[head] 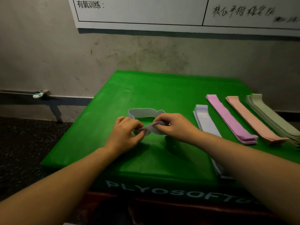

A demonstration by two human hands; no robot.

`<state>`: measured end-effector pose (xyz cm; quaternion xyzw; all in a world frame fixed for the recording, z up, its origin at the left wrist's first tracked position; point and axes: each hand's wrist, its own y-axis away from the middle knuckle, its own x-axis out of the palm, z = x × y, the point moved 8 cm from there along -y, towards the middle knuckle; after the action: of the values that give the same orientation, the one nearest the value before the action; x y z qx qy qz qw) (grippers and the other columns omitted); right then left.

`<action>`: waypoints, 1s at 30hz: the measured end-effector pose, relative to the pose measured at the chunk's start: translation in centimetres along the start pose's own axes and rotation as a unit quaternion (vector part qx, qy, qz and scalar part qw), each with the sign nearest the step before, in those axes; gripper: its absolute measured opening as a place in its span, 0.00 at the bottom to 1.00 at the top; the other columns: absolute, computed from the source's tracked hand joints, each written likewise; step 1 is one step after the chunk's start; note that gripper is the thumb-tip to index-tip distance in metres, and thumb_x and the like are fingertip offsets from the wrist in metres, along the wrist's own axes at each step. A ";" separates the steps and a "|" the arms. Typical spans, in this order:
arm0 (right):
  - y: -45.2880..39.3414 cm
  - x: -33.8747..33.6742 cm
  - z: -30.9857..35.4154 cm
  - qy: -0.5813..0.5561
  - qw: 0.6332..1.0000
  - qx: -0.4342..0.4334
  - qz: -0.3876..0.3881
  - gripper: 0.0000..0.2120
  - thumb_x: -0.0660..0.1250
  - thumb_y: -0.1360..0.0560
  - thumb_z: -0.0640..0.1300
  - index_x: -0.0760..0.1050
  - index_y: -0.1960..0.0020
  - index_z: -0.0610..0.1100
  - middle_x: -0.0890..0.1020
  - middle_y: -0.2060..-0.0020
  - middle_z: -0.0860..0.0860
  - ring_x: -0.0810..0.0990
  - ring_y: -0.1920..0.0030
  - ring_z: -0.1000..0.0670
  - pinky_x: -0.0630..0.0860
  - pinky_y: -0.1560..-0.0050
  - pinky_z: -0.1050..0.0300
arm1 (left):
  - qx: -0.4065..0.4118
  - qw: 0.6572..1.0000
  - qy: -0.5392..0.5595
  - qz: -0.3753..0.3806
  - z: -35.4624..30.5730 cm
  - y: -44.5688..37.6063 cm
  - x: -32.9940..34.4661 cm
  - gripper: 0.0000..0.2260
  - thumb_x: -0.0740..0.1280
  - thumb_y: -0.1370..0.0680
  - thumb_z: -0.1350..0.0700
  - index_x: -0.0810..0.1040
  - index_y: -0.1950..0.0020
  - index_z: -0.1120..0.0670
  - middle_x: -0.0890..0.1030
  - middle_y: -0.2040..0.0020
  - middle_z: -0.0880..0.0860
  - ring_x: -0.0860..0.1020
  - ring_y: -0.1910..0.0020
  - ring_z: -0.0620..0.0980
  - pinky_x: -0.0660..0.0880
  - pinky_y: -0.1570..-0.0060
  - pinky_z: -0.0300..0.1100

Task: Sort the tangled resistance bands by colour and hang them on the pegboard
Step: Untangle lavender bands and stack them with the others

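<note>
Resistance bands lie sorted on the big green padded plyo box [162, 95] in front of me, its near face printed with pale letters. Behind it is a stained grey wall, and a white board [146, 13] with black lines and handwriting hangs high on it. On the box's right side four flat stacks run from far to near, side by side: a sage-green stack of bands [272, 117] farthest right, then a peach-pink stack [253, 120], then a lilac-purple stack [230, 119], then a pale lavender-blue stack [206, 122] partly hidden under my right forearm. In the middle of the box sits one loose pale lavender-blue loop band [142, 112], its far part standing open in a curve. My left hand [126, 132] and right hand [175, 127] are close together at its near end, each pinching the twisted band between thumb and fingers.
</note>
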<state>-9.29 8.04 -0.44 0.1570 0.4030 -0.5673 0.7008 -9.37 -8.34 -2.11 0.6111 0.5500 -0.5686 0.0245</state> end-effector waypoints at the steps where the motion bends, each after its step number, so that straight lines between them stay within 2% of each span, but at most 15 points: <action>1: 0.6 -0.7 0.3 0.001 1.000 -0.003 -0.012 0.04 0.71 0.24 0.46 0.83 0.51 0.51 0.85 0.57 0.54 0.82 0.55 0.52 0.79 0.51 0.51 | 0.019 1.000 0.007 -0.008 -0.9 0.1 -0.5 0.11 0.64 0.25 0.44 0.79 0.57 0.50 0.80 0.63 0.45 0.74 0.63 0.45 0.71 0.48 0.50; 3: 2.0 -2.3 1.0 0.004 0.999 -0.003 -0.050 0.03 0.71 0.25 0.48 0.82 0.53 0.52 0.84 0.60 0.53 0.81 0.58 0.51 0.78 0.55 0.50 | 0.036 0.999 0.028 -0.024 -2.6 0.2 -1.5 0.09 0.64 0.25 0.45 0.79 0.55 0.49 0.82 0.62 0.46 0.75 0.64 0.45 0.71 0.49 0.44; 4: 2.7 -3.0 1.4 0.004 0.997 0.000 -0.072 0.02 0.71 0.25 0.49 0.82 0.54 0.53 0.84 0.63 0.52 0.80 0.61 0.50 0.77 0.58 0.48 | 0.025 0.998 0.054 -0.026 -3.1 0.3 -2.0 0.09 0.64 0.25 0.44 0.79 0.54 0.49 0.82 0.62 0.46 0.75 0.64 0.46 0.70 0.53 0.41; 7: 4.5 -4.8 2.8 0.001 0.994 -0.005 -0.105 0.03 0.72 0.25 0.51 0.79 0.55 0.54 0.82 0.68 0.49 0.77 0.67 0.47 0.73 0.64 0.49 | -0.054 0.981 0.187 -0.020 -4.3 0.4 -3.1 0.09 0.64 0.26 0.41 0.78 0.51 0.43 0.80 0.64 0.44 0.74 0.68 0.43 0.70 0.66 0.42; 10: 6.1 -5.7 4.3 -0.036 0.993 -0.017 -0.110 0.07 0.71 0.24 0.49 0.73 0.55 0.55 0.78 0.73 0.54 0.69 0.73 0.55 0.65 0.70 0.55 | -0.080 0.959 0.270 -0.042 -6.7 -0.1 -4.5 0.05 0.67 0.27 0.43 0.78 0.55 0.41 0.80 0.63 0.50 0.73 0.68 0.43 0.69 0.69 0.43; 14: 7.9 -6.4 6.9 -0.088 0.988 -0.045 -0.121 0.11 0.72 0.25 0.45 0.70 0.58 0.53 0.77 0.69 0.62 0.71 0.70 0.59 0.67 0.66 0.62 | -0.103 0.924 0.363 -0.070 -9.9 -0.8 -6.1 0.03 0.68 0.24 0.55 0.76 0.56 0.49 0.80 0.66 0.44 0.73 0.67 0.41 0.68 0.68 0.38; 17: 9.3 -6.5 9.2 -0.146 0.982 -0.062 -0.106 0.09 0.73 0.25 0.47 0.72 0.57 0.51 0.77 0.63 0.60 0.73 0.64 0.59 0.70 0.60 0.64 | -0.113 0.906 0.400 -0.081 -11.8 -1.1 -7.2 0.03 0.68 0.23 0.56 0.76 0.57 0.51 0.77 0.68 0.46 0.69 0.69 0.43 0.64 0.71 0.37; 18: 9.8 -6.7 9.8 -0.170 0.978 -0.062 -0.105 0.09 0.72 0.25 0.50 0.73 0.57 0.48 0.77 0.61 0.57 0.73 0.63 0.57 0.71 0.59 0.63 | -0.121 0.896 0.419 -0.081 -12.4 -1.1 -7.4 0.03 0.67 0.24 0.54 0.76 0.56 0.51 0.77 0.67 0.50 0.69 0.68 0.46 0.64 0.71 0.39; 20: 10.6 -7.4 10.3 -0.223 0.966 -0.040 -0.126 0.10 0.69 0.24 0.54 0.73 0.54 0.47 0.77 0.59 0.50 0.74 0.59 0.52 0.73 0.58 0.50 | -0.139 0.874 0.460 -0.078 -13.5 -1.1 -7.8 0.03 0.68 0.22 0.56 0.76 0.56 0.52 0.77 0.66 0.55 0.69 0.66 0.48 0.65 0.69 0.40; 22: 11.3 -8.6 10.4 -0.250 0.953 -0.013 -0.171 0.10 0.70 0.23 0.49 0.69 0.49 0.52 0.78 0.55 0.48 0.75 0.58 0.48 0.76 0.56 0.42 | -0.143 0.861 0.483 -0.074 -14.8 -1.1 -8.4 0.05 0.66 0.20 0.61 0.76 0.55 0.52 0.81 0.66 0.50 0.73 0.66 0.47 0.70 0.67 0.39; 23: 11.6 -9.2 10.4 -0.255 0.949 -0.007 -0.185 0.14 0.71 0.24 0.45 0.68 0.46 0.55 0.79 0.52 0.48 0.75 0.59 0.48 0.77 0.56 0.42 | -0.139 0.859 0.487 -0.068 -15.5 -1.1 -8.7 0.06 0.65 0.20 0.62 0.76 0.55 0.52 0.82 0.66 0.48 0.75 0.66 0.45 0.72 0.65 0.37; 25: 12.3 -10.1 10.9 -0.254 0.950 -0.002 -0.183 0.18 0.72 0.24 0.41 0.69 0.42 0.56 0.80 0.51 0.48 0.76 0.59 0.51 0.77 0.57 0.51 | -0.131 0.859 0.491 -0.060 -16.8 -0.9 -9.2 0.07 0.65 0.20 0.63 0.77 0.55 0.53 0.83 0.66 0.47 0.76 0.66 0.42 0.73 0.64 0.34; 26: 12.7 -10.5 11.3 -0.252 0.952 -0.004 -0.176 0.15 0.72 0.24 0.40 0.72 0.43 0.53 0.80 0.54 0.49 0.77 0.60 0.55 0.75 0.59 0.59 | -0.132 0.860 0.490 -0.058 -17.3 -0.7 -9.4 0.07 0.64 0.20 0.63 0.77 0.55 0.54 0.83 0.66 0.46 0.77 0.66 0.41 0.73 0.63 0.33; 28: 13.6 -11.5 12.2 -0.263 0.949 -0.006 -0.174 0.08 0.71 0.24 0.36 0.76 0.51 0.47 0.78 0.62 0.50 0.74 0.67 0.61 0.70 0.64 0.69 | -0.135 0.864 0.483 -0.055 -18.2 -0.4 -9.8 0.07 0.64 0.19 0.63 0.77 0.55 0.54 0.83 0.66 0.45 0.77 0.66 0.40 0.73 0.63 0.32; 30: 14.6 -12.4 12.9 -0.291 0.938 -0.008 -0.187 0.08 0.71 0.25 0.33 0.75 0.56 0.44 0.76 0.67 0.51 0.70 0.72 0.63 0.67 0.69 0.71 | -0.145 0.858 0.491 -0.045 -19.2 0.0 -10.2 0.06 0.64 0.19 0.61 0.77 0.54 0.53 0.83 0.64 0.46 0.78 0.65 0.40 0.74 0.64 0.33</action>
<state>8.73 12.13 13.37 -0.0988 0.2076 -0.7059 0.6700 6.02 -2.38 12.00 0.7754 0.5936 -0.1085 -0.1860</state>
